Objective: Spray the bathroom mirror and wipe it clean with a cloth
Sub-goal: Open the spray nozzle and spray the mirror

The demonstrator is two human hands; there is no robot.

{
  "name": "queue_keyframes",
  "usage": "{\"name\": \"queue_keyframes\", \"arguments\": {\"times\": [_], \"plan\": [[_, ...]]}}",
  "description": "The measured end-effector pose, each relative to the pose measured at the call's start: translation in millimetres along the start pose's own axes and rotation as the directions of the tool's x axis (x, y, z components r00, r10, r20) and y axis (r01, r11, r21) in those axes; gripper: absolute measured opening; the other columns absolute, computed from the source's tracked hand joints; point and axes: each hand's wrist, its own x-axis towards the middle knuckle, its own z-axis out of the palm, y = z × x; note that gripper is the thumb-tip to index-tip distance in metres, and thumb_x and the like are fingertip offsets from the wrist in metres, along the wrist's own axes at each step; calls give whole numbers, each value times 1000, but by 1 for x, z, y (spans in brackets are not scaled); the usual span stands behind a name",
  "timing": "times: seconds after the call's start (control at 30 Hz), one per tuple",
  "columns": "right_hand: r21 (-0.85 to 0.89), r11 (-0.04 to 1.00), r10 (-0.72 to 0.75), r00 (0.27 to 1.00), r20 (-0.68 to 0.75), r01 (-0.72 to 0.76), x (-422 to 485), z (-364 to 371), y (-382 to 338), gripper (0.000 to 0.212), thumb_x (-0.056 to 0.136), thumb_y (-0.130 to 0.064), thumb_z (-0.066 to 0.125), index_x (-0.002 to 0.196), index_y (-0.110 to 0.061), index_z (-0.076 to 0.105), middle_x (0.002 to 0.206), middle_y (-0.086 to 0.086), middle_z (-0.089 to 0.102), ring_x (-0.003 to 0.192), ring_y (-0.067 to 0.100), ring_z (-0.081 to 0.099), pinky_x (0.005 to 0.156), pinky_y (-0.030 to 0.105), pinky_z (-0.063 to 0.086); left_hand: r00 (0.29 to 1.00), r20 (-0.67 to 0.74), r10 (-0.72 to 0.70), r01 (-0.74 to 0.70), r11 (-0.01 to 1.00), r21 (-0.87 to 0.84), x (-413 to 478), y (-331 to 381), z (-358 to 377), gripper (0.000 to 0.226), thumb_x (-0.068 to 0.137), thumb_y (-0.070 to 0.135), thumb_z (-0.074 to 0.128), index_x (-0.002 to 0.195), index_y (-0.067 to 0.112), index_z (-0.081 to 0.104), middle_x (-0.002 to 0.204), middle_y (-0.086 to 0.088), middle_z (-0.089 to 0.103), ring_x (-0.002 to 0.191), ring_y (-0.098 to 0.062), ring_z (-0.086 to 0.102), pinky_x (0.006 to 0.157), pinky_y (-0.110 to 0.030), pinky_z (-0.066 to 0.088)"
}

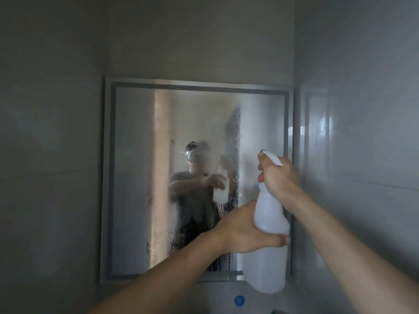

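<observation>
Mirror [136, 177], square and framed, hangs on the grey tiled wall straight ahead, its glass fogged and beaded, with streaks running down the middle and lower part. Both hands hold a translucent white spray bottle [269, 214] raised in front of the mirror's right side: the right hand [280, 175] is closed around the neck and trigger head, fingers curled over the trigger, while the left hand [244, 230] is wrapped around the bottle's waist, thumb across the front. Spraying looks like the step in hand. To do it well, the nozzle should face the glass squarely and the mist should be spread in even passes, reaching the mirror's left side and top corners, which look duller and less beaded than the centre. Too much liquid in one spot would probably run off the lower edge. No cloth is in view, so one will have to be fetched before wiping. Below the mirror, a small blue round object [239, 300] and a green scrap at the bottom edge are too cut off to identify. Nothing blocks the glass except the bottle itself.
</observation>
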Motion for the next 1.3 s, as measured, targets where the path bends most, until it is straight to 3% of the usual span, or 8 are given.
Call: {"name": "queue_keyframes", "arguments": {"times": [0.17,0.33,0.5,0.63,0.87,1.0,1.13,1.3], "plan": [[147,988,48,998,-33,-43,-18,0,36,41,82,-47,58,67,-9,64,61,5,69,65,36,65,70,42,54,996,69,-49,44,997,70,-2,-17,18,77,52,72,80,119,43,55,114,22,69,107,-5,66,99,-35,54],[143,988,72,997,-27,-67,-36,-1,70,41,80,-49,54,60,-14,66,60,0,69,56,12,59,71,35,50,991,93,-95,82,988,131,-9,-34,44,84,49,75,76,122,40,53,116,19,66,108,-10,66,98,-37,54],[169,978,124,992,12,-124,-55,-6,95,41,96,-34,58,66,-6,61,58,14,63,52,20,59,64,30,47,961,252,-111,79,988,134,-20,-46,60,74,59,70,79,123,41,57,118,17,69,111,-11,66,101,-38,54],[60,986,156,988,13,-157,-79,-10,111,41,82,-48,49,60,-14,52,47,2,53,46,20,54,54,29,42,945,308,-107,71,989,126,-28,-56,72,68,66,62,83,126,41,58,123,17,69,115,-8,65,106,-35,51],[-27,983,179,983,-43,-181,-116,-24,145,33,102,-35,54,82,-12,67,73,5,70,63,9,64,65,28,50,951,293,-100,73,992,101,-42,-69,115,55,69,48,90,116,33,67,117,12,73,108,-11,68,100,-37,54],[-97,963,248,968,-44,-252,-129,-37,168,42,100,-39,54,73,-8,64,63,7,65,53,13,63,53,23,48,921,366,-134,96,988,120,-48,-69,138,53,68,52,88,114,32,70,115,12,74,108,-12,68,100,-37,54],[-184,935,305,952,-14,-302,-151,-49,192,53,91,-52,47,69,-5,58,53,5,60,58,27,64,63,36,49,893,421,-157,87,980,181,-53,-69,160,62,64,61,87,115,32,67,116,9,72,107,-16,67,96,-40,56],[-145,937,316,948,-26,-317,-181,-63,215,38,101,-28,56,70,-9,63,63,2,63,49,-3,54,51,8,40,868,436,-239,176,968,180,-67,-74,195,81,62,61,89,127,23,60,119,4,70,107,-18,66,95,-41,57]]}}
